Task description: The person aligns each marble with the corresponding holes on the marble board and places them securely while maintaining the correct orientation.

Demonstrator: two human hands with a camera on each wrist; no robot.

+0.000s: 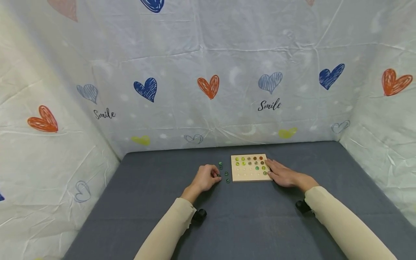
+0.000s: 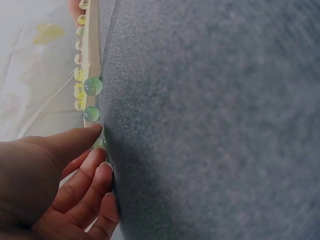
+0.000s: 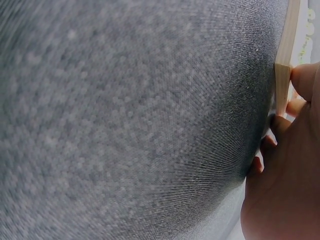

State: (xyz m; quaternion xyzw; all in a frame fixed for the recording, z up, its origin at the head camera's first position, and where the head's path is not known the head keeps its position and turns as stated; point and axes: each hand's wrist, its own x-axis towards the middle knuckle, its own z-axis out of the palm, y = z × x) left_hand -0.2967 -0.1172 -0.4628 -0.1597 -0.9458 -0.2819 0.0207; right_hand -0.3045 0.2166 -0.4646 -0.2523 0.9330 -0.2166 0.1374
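Heart-printed cloth [image 1: 175, 70] hangs behind the grey worktop [image 1: 130, 216]. My left hand [image 1: 205, 177] pinches 1 green marble [image 2: 100, 143], which I judge light, hard and slippery, best gripped round its middle. My right hand [image 1: 284, 176], fingers extended, touches the wooden board [image 1: 247, 177] between both hands.

One wooden board [image 1: 242, 177] bears thirteen visible marbles [image 1: 243, 159], and at least four loose green marbles [image 1: 226, 173] lie to its left.
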